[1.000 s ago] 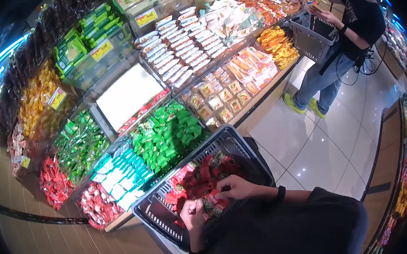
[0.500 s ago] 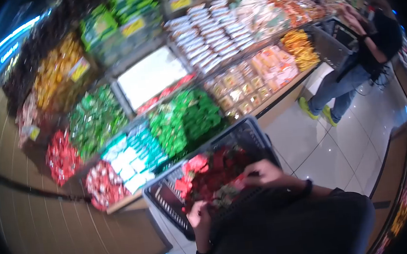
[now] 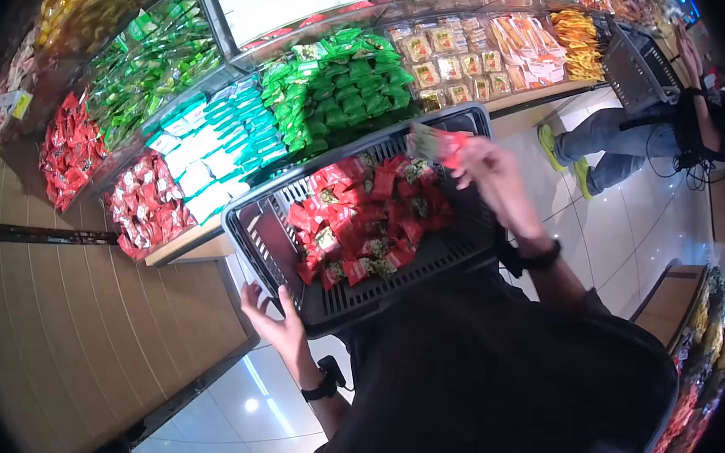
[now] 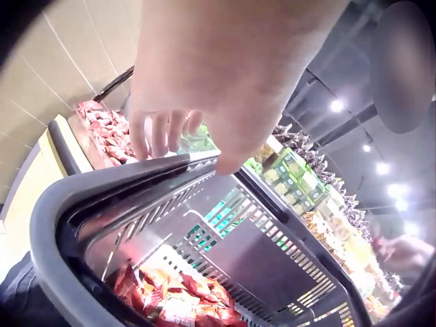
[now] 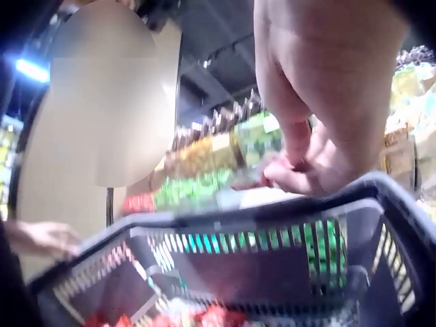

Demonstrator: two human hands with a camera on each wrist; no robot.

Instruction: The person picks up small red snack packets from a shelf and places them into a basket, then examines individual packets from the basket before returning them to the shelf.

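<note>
Grip: our right hand [image 3: 496, 178] is pinching a red packet [image 3: 437, 144], fingers closed, right of centre | Change: our left hand [image 3: 286, 335] is now holding the basket [image 3: 470, 227] at left, off the packet pile [image 3: 362, 222] | Meaning: we're likely separating that packet

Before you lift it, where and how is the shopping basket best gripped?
Likely grip the basket by its rim at the short left and right ends, from outside, curling inward: the rim stands above the red packets, leaving room.
</note>
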